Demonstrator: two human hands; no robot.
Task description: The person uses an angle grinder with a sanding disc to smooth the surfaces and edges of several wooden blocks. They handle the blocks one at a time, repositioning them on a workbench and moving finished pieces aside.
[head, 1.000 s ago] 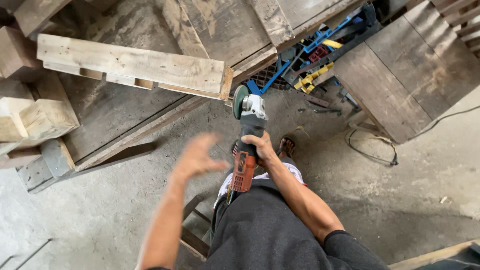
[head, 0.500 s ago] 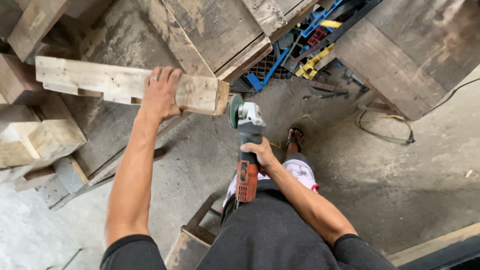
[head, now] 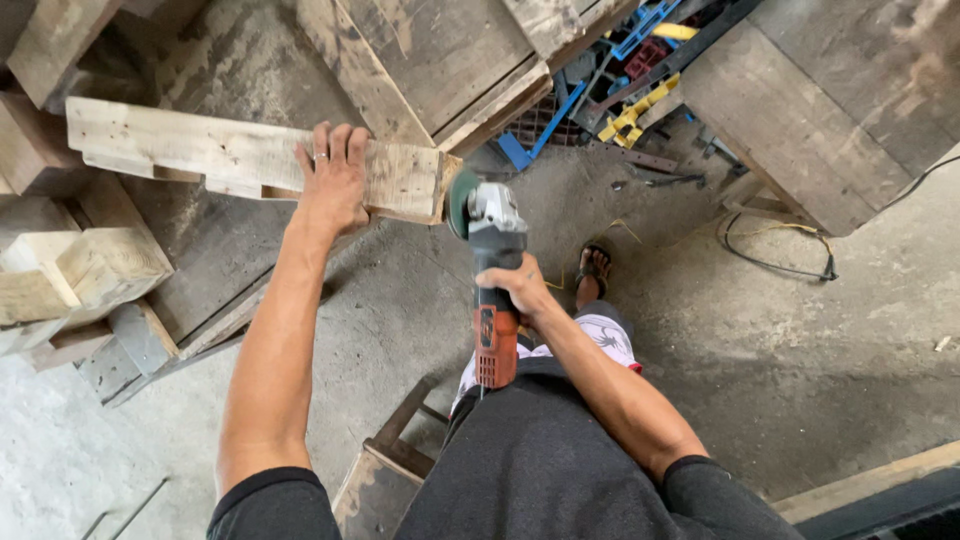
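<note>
1. The left hand (head: pixel 333 178) lies flat on the plank (head: pixel 240 160), fingers spread and pressing down, near the plank's right end; it steadies the wood rather than wrapping it.
2. The right hand (head: pixel 517 287) is closed round the grinder (head: pixel 490 270), gripping the body just behind the grey head, with the orange rear part trailing back toward the person's lap.
3. The grinder's disc (head: pixel 461 203) stands at the plank's right end, touching it or just short of it; the angle does not settle which.
4. By my judgement the work on that end is only starting: the plank's end face looks rough and pale, with no clear ground patch, dust cloud or sparks to be seen.
5. The rest of the plank, leftward from the hand, looks untouched and weathered.
6. Hard to make out: whether the disc is spinning, and the plank's underside.
7. The plank's far left end runs in among stacked wood blocks (head: pixel 80 280), so how it is supported there is unclear.
8. The grinder's cord is hidden behind the person's dark shirt (head: pixel 540 470).
9. A sandalled foot (head: pixel 594 270) shows just right of the grinder; the other foot is out of sight.
</note>
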